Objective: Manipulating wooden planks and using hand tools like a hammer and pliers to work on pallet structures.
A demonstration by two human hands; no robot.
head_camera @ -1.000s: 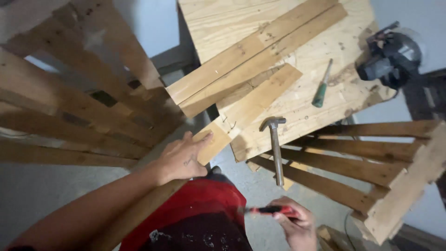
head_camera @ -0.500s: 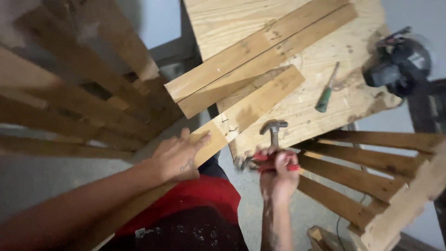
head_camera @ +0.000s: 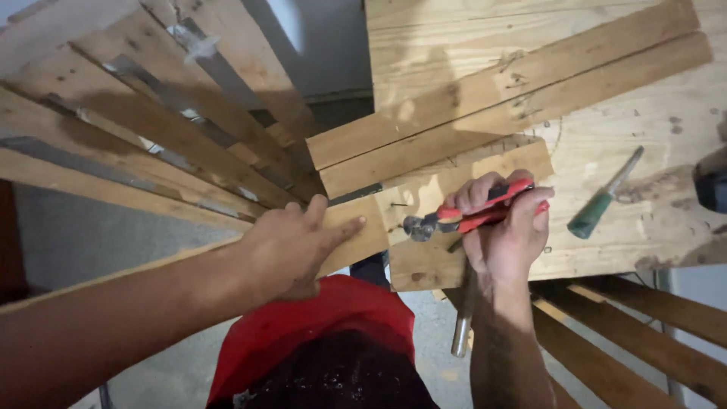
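Note:
My left hand (head_camera: 291, 244) lies flat on a long wooden plank (head_camera: 424, 185) that slants across the plywood table (head_camera: 659, 227). My right hand (head_camera: 506, 231) grips red-handled pincers (head_camera: 462, 217), their metal jaws resting on the plank just right of a small nail. Under my right wrist the metal handle of a hammer (head_camera: 460, 333) hangs past the table edge. Two more planks (head_camera: 522, 98) lie side by side farther back on the table.
A green-handled screwdriver (head_camera: 604, 198) lies on the table to the right. Wooden pallets lean at the left (head_camera: 136, 129) and lower right (head_camera: 628, 341). A dark power tool (head_camera: 713, 182) shows at the right edge. Grey floor lies below.
My right hand has risen from near my lap onto the plank with the pincers, now covering the hammer's head. The view has closed in on the table. My left hand stays on the plank.

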